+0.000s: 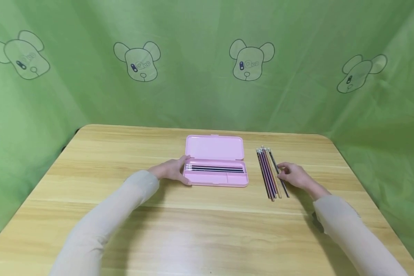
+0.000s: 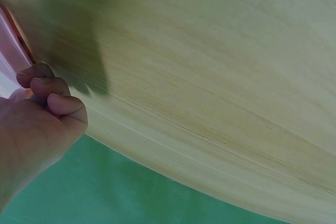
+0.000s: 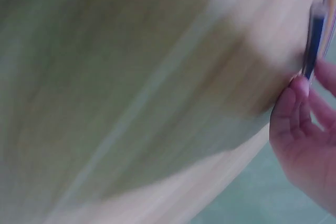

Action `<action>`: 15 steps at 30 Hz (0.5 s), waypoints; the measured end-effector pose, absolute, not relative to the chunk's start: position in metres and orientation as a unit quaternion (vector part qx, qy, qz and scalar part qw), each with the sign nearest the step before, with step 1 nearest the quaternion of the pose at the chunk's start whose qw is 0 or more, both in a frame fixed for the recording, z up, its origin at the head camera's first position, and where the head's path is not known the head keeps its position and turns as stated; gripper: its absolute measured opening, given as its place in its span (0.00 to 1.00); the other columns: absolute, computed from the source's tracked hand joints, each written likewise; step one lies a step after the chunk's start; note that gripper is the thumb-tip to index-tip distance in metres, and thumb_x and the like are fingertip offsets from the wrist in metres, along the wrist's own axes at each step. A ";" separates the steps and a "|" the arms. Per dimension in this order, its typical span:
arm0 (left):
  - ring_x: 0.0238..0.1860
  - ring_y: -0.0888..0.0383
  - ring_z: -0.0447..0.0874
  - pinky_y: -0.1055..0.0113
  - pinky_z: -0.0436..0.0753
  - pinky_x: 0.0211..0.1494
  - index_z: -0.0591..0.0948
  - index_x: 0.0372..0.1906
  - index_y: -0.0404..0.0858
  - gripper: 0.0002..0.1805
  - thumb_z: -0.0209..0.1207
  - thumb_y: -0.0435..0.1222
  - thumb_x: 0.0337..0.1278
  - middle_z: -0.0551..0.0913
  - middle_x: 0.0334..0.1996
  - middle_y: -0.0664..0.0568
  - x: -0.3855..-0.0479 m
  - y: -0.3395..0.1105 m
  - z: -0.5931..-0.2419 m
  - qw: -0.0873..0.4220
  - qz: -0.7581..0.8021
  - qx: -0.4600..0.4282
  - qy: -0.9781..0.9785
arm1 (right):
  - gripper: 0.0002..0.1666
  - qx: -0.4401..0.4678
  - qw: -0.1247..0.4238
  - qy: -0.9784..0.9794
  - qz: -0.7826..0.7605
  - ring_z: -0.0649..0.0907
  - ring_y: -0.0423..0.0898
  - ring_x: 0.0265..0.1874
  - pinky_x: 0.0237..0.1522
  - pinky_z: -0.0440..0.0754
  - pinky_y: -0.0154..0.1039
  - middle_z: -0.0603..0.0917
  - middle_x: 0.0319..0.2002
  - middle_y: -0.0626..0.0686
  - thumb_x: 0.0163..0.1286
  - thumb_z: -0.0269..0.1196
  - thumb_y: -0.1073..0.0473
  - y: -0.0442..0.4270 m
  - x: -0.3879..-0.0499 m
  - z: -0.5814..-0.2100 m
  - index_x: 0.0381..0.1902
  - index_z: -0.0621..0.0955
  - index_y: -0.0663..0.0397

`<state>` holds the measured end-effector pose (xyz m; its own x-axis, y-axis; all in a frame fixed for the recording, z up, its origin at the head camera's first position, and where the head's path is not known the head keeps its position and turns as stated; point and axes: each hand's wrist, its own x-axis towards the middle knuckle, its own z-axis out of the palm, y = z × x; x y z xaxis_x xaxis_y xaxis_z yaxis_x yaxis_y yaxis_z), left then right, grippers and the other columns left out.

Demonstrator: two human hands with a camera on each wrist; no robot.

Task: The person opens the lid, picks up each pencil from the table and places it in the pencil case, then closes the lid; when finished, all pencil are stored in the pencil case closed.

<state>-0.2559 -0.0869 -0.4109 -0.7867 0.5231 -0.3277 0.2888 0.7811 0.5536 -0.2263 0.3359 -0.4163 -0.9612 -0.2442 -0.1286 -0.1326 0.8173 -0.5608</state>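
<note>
An open pink pencil case [image 1: 209, 178] lies on the table, its lid [image 1: 214, 148] folded back, with several dark pencils [image 1: 215, 168] in the upper compartment. The left hand [image 1: 170, 170] grips the case's left end between thumb and fingers; in the left wrist view this hand [image 2: 44, 114] has bent fingers at the pink edge [image 2: 13, 51]. On the right, the right hand [image 1: 294, 176] pinches a dark pencil [image 1: 278, 173] at the side of a group of pencils [image 1: 267, 174]. The right wrist view shows the hand [image 3: 307, 124] with its fingertips on a dark pencil [image 3: 314, 38].
The wooden table [image 1: 193, 222] has rounded far corners. Behind it and at both sides hangs a green curtain [image 1: 196, 103] with printed bear-like heads. The loose pencils lie side by side to the right of the case.
</note>
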 end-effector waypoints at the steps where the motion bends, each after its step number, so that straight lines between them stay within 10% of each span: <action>1: 0.65 0.40 0.58 0.52 0.57 0.68 0.46 0.71 0.39 0.57 0.69 0.49 0.39 0.59 0.65 0.32 -0.256 -0.087 -0.411 0.238 0.244 0.223 0.913 | 0.26 -0.098 0.093 0.951 -0.279 0.76 0.50 0.31 0.34 0.77 0.40 0.78 0.32 0.62 0.62 0.56 0.66 0.336 -0.226 -0.416 0.55 0.66 0.78; 15: 0.65 0.39 0.57 0.52 0.56 0.68 0.46 0.71 0.38 0.57 0.69 0.49 0.40 0.59 0.65 0.32 -0.255 -0.087 -0.408 0.242 0.244 0.223 0.912 | 0.25 -0.080 0.069 0.964 -0.243 0.78 0.58 0.33 0.38 0.78 0.51 0.78 0.34 0.69 0.61 0.58 0.66 0.331 -0.227 -0.418 0.53 0.68 0.78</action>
